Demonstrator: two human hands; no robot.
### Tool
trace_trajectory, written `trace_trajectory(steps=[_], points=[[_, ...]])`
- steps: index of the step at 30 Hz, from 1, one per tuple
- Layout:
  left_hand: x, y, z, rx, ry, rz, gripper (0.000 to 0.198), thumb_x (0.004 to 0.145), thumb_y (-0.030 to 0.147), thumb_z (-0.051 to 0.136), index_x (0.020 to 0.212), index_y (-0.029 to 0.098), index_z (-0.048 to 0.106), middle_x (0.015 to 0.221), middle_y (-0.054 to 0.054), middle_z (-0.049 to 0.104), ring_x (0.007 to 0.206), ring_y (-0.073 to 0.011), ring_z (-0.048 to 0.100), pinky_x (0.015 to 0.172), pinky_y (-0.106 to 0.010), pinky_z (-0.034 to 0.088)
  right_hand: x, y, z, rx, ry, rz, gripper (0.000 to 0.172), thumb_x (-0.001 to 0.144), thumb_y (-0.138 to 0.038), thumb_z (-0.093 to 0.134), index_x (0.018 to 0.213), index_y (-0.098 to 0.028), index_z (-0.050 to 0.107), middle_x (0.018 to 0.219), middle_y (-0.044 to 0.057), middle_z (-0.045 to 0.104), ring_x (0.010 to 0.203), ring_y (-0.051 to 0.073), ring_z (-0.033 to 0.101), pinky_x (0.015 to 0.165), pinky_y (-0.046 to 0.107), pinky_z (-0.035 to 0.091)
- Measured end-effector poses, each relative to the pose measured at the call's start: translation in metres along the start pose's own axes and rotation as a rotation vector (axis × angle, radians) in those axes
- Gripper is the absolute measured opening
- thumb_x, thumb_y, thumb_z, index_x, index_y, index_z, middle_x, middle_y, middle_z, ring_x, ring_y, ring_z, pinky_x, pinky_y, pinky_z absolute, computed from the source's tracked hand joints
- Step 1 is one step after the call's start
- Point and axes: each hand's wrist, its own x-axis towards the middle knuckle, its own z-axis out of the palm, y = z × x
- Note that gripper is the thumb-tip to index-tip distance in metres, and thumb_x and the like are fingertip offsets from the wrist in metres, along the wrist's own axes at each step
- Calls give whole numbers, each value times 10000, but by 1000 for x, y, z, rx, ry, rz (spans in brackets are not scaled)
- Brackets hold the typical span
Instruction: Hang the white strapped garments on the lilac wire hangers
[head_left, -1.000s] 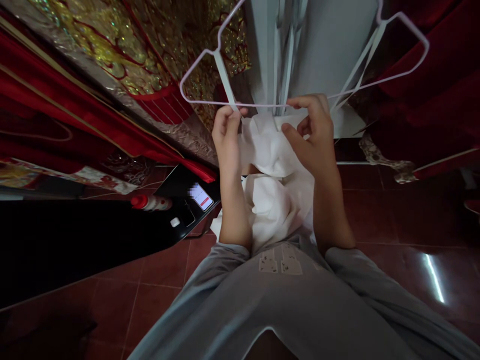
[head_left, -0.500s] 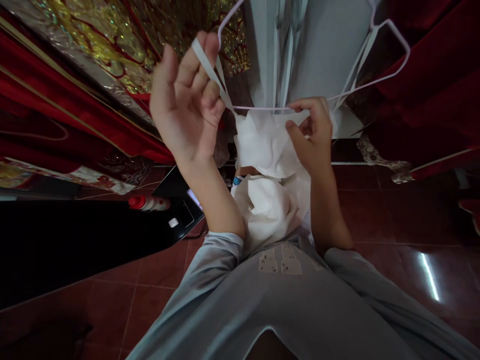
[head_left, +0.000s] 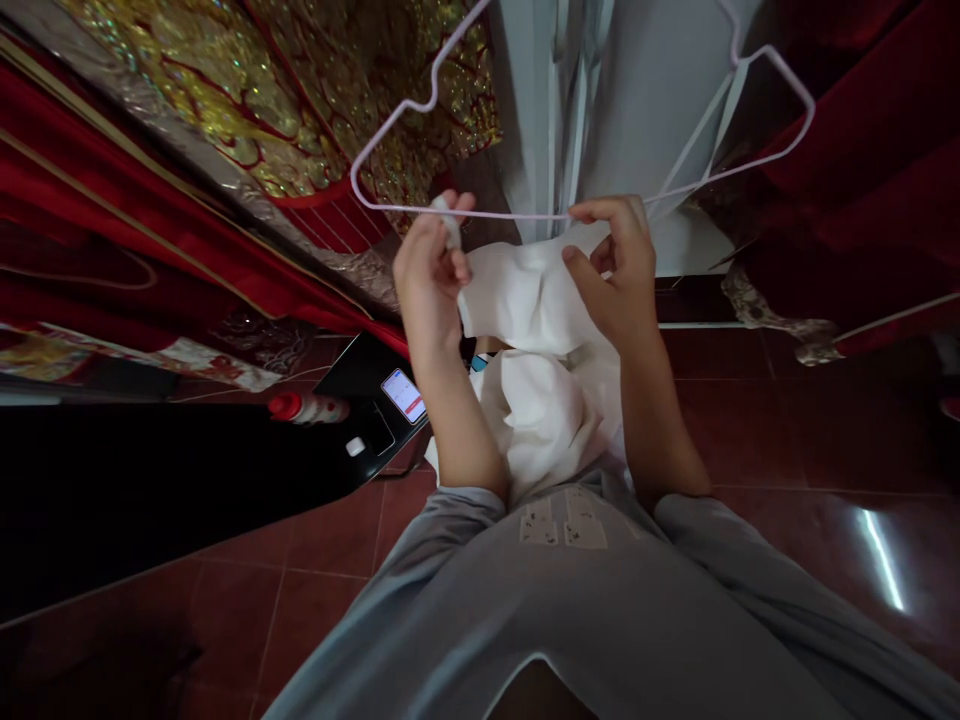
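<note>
A pale pink clothes hanger (head_left: 517, 216) spans the upper middle. My left hand (head_left: 433, 265) is closed on a white strap (head_left: 448, 222) just under the hanger's left part, fingers curled. My right hand (head_left: 619, 270) grips the hanger's bottom bar, its index fingertip against the bar and its thumb lower down. A white strap (head_left: 701, 135) loops over the hanger's right shoulder. White garment fabric (head_left: 540, 410) hangs below the bar between my forearms and bunches in front of my grey shirt. Part of the bar is hidden behind my right hand.
Red and gold sequined garments (head_left: 360, 110) hang at left, dark red cloth (head_left: 877, 170) at right. A black table (head_left: 187, 480) on the left bears a phone (head_left: 403, 396), a red-capped bottle (head_left: 307, 407) and a small white case (head_left: 355, 447). Red tiles (head_left: 315, 620) cover the floor.
My left hand has come down and right, drawing the strap off the hanger's left shoulder, which is now bare. My right hand and the hanger have shifted slightly left.
</note>
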Motion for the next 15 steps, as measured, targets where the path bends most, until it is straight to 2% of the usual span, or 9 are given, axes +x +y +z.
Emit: trace_trajectory(steps=[2,4,5,7,9,10,11,12,15], points=[[-4,-6,18,30,-24,76,382,1102,213,334,920,245,668,1023,-18,717,457,-150,392,453,-312,264,0,-2,4,12,20,-29,260,813,-331,640,1072,-340,615,1107,9,552,653,96,444,588,261,421],[-9,-9,31,42,-16,156,350,1107,288,374,870,239,627,961,-23,711,424,-144,353,443,-317,210,2,1,4,65,97,-55,217,793,-320,649,1010,-327,632,1048,0,576,606,88,422,564,260,410],[-11,-10,35,41,-22,188,354,1112,303,374,856,230,607,933,-27,703,407,-136,321,439,-317,183,4,6,3,99,182,-60,179,808,-332,628,986,-318,623,1016,-1,582,593,90,419,557,263,405],[-13,-12,37,31,-54,230,363,1124,287,360,848,213,584,898,-26,688,387,-117,267,432,-313,151,8,20,-6,162,442,-56,137,864,-354,533,987,-306,568,1017,8,564,628,106,450,570,269,406],[-11,-14,35,6,-81,254,358,1128,288,363,851,212,577,910,-24,687,381,-110,242,427,-311,139,12,41,-19,197,710,-43,172,898,-330,430,1054,-305,498,1093,26,524,762,129,511,624,271,419],[-10,-15,34,-4,-85,261,352,1126,291,368,852,215,575,919,-26,688,383,-112,231,429,-315,130,13,52,-25,222,781,-12,210,888,-314,423,1090,-306,480,1131,31,513,843,136,531,658,270,428],[-8,-16,33,-12,-89,264,346,1123,289,371,852,219,574,924,-30,689,385,-117,215,434,-320,119,15,62,-31,256,774,46,259,869,-307,441,1125,-305,479,1142,38,525,893,141,545,683,270,437],[-6,-18,32,-18,-93,267,346,1121,285,365,850,222,572,923,-33,690,387,-122,190,440,-326,104,16,71,-35,302,713,124,292,846,-308,460,1135,-294,495,1133,43,550,903,143,558,692,270,444],[-1,-23,29,-20,-106,277,380,1122,253,312,836,222,560,892,-33,690,394,-129,108,451,-335,68,15,85,-38,429,443,309,302,796,-356,491,1073,-261,565,1049,48,615,786,135,581,657,278,454]])
